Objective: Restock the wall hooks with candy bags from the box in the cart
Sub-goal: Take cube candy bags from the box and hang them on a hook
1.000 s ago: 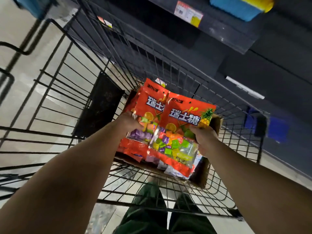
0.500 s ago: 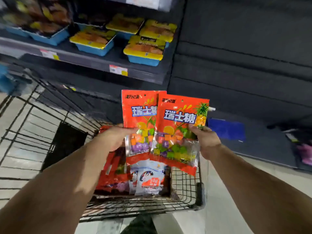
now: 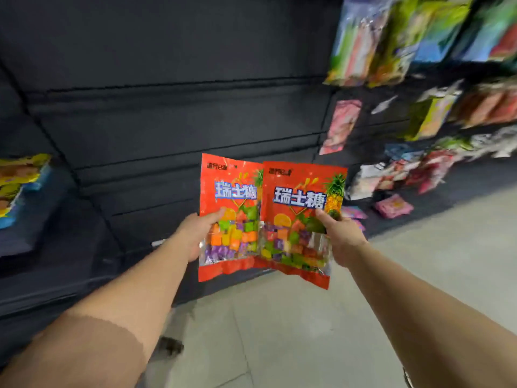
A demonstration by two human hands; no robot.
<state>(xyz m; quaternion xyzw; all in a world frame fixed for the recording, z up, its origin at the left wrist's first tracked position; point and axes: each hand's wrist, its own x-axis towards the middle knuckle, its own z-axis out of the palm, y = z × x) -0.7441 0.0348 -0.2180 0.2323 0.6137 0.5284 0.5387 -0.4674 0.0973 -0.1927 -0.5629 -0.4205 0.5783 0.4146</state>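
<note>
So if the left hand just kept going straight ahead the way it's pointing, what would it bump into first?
Probably the dark wall panel. The left hand, gripping a red candy bag, points up and forward at it, and nothing shows between them, though depth is hard to judge.

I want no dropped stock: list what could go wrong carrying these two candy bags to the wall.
1. The left hand and right hand each pinch one edge of an orange candy bag; either might slip.
2. The bags overlap, so they may snag when separated.
3. The hanging packets are blurred, so a free hook is unconfirmed.
</note>
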